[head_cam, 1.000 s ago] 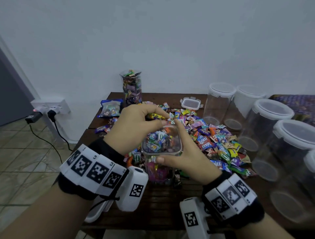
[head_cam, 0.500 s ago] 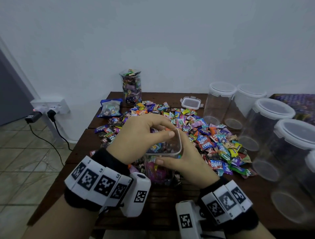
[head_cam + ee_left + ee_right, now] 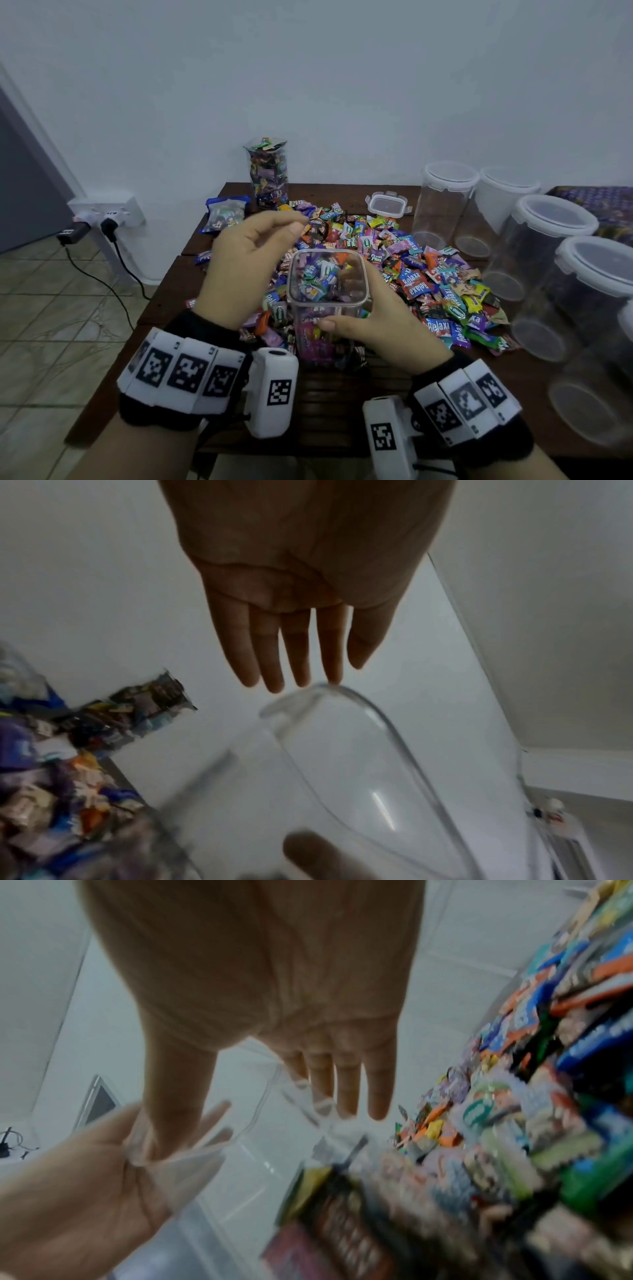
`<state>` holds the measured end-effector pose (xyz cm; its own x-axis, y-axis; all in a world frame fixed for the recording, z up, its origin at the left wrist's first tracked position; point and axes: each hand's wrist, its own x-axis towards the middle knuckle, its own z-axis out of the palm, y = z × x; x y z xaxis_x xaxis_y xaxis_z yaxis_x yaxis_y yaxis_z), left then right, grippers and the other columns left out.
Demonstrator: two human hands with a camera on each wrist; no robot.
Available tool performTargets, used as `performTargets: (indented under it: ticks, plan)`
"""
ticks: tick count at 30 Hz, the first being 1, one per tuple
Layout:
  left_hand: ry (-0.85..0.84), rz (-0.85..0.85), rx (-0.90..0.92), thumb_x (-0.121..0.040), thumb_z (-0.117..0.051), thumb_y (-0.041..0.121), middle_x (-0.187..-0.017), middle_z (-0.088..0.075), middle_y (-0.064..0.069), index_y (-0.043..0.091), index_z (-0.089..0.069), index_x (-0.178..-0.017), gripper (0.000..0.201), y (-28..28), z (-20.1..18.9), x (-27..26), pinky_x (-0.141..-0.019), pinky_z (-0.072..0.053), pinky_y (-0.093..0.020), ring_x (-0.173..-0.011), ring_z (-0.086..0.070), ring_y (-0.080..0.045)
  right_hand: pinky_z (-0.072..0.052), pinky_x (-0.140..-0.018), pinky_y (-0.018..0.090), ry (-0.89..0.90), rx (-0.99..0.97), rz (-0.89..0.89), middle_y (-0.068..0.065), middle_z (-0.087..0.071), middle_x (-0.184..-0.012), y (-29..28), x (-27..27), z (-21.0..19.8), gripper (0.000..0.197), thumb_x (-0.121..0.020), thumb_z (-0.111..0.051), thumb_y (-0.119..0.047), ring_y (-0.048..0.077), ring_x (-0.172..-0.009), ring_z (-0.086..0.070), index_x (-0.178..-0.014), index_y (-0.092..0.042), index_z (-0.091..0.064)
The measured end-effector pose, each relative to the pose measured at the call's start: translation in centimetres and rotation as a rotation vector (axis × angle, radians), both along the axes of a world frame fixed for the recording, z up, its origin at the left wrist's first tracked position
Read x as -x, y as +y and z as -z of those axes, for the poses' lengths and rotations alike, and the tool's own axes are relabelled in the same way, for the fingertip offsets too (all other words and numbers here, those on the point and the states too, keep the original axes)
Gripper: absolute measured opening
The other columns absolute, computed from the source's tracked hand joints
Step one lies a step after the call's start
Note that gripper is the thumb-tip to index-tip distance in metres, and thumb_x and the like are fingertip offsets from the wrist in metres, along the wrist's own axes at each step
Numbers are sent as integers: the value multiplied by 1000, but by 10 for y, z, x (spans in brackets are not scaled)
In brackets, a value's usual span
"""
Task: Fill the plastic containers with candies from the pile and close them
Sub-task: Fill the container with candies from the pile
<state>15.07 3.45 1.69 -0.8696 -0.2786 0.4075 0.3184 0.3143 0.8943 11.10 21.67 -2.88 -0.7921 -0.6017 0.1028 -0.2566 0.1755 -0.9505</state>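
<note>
Clear square container (image 3: 328, 274) part-filled with candies (image 3: 318, 274), right hand (image 3: 383, 318) gripping

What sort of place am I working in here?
Probably a room in a home, not a shop: a dark wooden table against a plain wall, a tiled floor, and a wall socket with plugs.
</note>
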Motion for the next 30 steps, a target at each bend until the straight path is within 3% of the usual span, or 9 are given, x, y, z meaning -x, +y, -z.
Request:
performTargets:
  ticks: [1,3,5,10,15,18,21,25,30]
  plan:
    - [-28,-58,-31,-91,-60,20,-93,-70,16,33,-69,-91,16,-7,2,2,-85,-52,-29,-93,-64,-2,-39,-83,3,12,-87,-30,-34,-45,-113,4,4,0,65,-73,-79,-24,-25,-102,-46,-114,-50,-36]
    - [-140,-147,-52,-91,-59,24,-94,-67,16,35,-67,-89,14,-21,8,6,-88,-49,-33,-94,-62,-5,-38,-103,26,34,-273,-93,-24,-42,-131,16,14,2,85,-60,-82,-52,-8,-122,-41,-129,-53,-31]
    - [-300,-170,-26,-91,-59,30,-101,-63,14,34,-65,-92,7,-35,15,12,-93,-47,-38,-102,-58,-9,-30,-112,39,-3,-377,-99,-13,-30,-148,29,24,1,107,-55,-78,-63,8,-136,-30,-144,-42,-22]
    - [-673,-182,177,-90,-59,41,-116,-53,5,19,-54,-125,42,-62,37,39,-97,-43,-41,-110,-49,-16,-30,-109,42,32,-465,269,4,-32,-150,57,60,-7,89,-69,-70,-58,21,-136,-32,-142,-23,-32]
    - [-891,-226,413,-84,-62,52,-144,-44,-10,14,-39,-141,73,-90,65,69,-97,-39,-37,-126,-46,-28,-29,-110,44,-24,-668,504,18,-25,-152,80,97,0,87,-82,-65,-48,33,-137,-29,-148,-11,-22]
    - [-928,-253,429,-83,-65,49,-144,-43,-11,14,-30,-146,80,-100,72,82,-94,-38,-32,-126,-46,-30,-30,-108,42,-68,-710,525,16,-25,-153,83,103,1,88,-84,-63,-47,32,-137,-30,-149,-9,-18]
    - [-958,-270,464,-82,-68,47,-148,-38,-14,13,-23,-149,88,-109,76,96,-103,-39,-39,-129,-44,-34,-32,-106,40,-108,-776,509,15,-29,-152,76,105,2,86,-85,-63,-45,33,-135,-35,-149,-9,-19]
    - [-1037,-250,494,-85,-66,43,-152,-29,-16,12,-14,-151,90,-109,81,107,-103,-38,-39,-132,-39,-36,-26,-111,47,-98,-892,437,11,-33,-151,64,110,4,86,-80,-64,-53,32,-136,-33,-148,-17,-24]
    - [-1094,-142,723,-83,-59,58,-155,-26,-9,22,-12,-152,91,-102,82,109,-104,-39,-37,-134,-37,-32,-28,-108,34,-67,-957,275,4,-29,-154,48,109,1,87,-82,-67,-45,25,-139,-31,-150,-22,-18]
